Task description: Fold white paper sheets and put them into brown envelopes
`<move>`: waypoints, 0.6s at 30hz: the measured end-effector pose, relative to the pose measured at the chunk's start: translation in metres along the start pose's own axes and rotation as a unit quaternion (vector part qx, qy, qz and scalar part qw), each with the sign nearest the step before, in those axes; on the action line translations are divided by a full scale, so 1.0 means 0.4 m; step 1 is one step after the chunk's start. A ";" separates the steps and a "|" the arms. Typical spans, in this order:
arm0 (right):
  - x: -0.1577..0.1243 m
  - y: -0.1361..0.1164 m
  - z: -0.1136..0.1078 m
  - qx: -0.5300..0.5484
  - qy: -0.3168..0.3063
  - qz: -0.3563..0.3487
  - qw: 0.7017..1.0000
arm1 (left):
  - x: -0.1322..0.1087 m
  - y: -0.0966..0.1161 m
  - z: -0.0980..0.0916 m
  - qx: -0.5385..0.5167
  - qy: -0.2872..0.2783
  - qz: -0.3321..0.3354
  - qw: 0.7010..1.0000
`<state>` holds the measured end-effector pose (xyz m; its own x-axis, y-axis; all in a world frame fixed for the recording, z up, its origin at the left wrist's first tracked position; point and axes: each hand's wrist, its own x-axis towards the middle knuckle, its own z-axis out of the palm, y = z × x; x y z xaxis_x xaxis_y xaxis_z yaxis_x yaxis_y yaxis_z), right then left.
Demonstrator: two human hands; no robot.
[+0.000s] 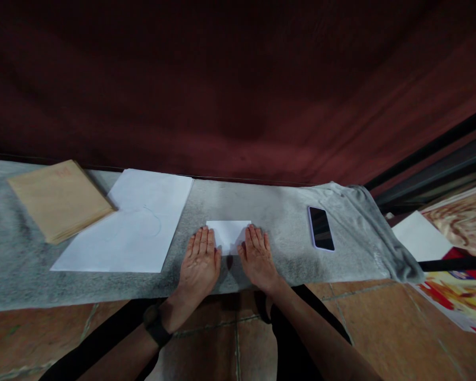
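A small folded white paper (228, 232) lies on a grey cloth-covered surface (277, 211). My left hand (198, 262) rests flat with fingers stretched out, its fingertips on the paper's left edge. My right hand (257, 256) also lies flat and open, pressing the paper's right edge. Both palms face down and hold nothing. A dark band sits on my left wrist.
A stack of white sheets (130, 225) lies to the left, with a pile of brown envelopes (59, 198) beyond it. A dark phone (321, 227) rests to the right. A dark red curtain (238, 90) hangs behind. Tiled floor and printed posters (456, 293) lie at lower right.
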<state>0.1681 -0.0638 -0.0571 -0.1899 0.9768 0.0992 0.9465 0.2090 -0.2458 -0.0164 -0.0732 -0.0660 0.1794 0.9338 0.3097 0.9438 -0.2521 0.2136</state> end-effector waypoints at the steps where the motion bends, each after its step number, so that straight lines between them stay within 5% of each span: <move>1: 0.005 -0.004 -0.006 0.006 -0.004 0.004 1.000 | 0.010 0.002 -0.003 0.001 0.001 0.005 1.000; 8: 0.040 -0.055 0.001 0.072 -0.035 -0.053 0.995 | 0.053 0.010 0.027 -0.001 -0.040 0.084 0.996; 18: 0.045 -0.052 0.029 0.024 -0.023 -0.068 0.997 | 0.054 0.004 0.051 0.013 -0.032 0.072 0.997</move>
<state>0.1418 -0.0499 -0.0613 -0.3278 0.9403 0.0914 0.8979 0.3402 -0.2794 -0.0054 -0.0484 -0.0778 0.3304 0.9030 0.2746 0.9137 -0.3789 0.1466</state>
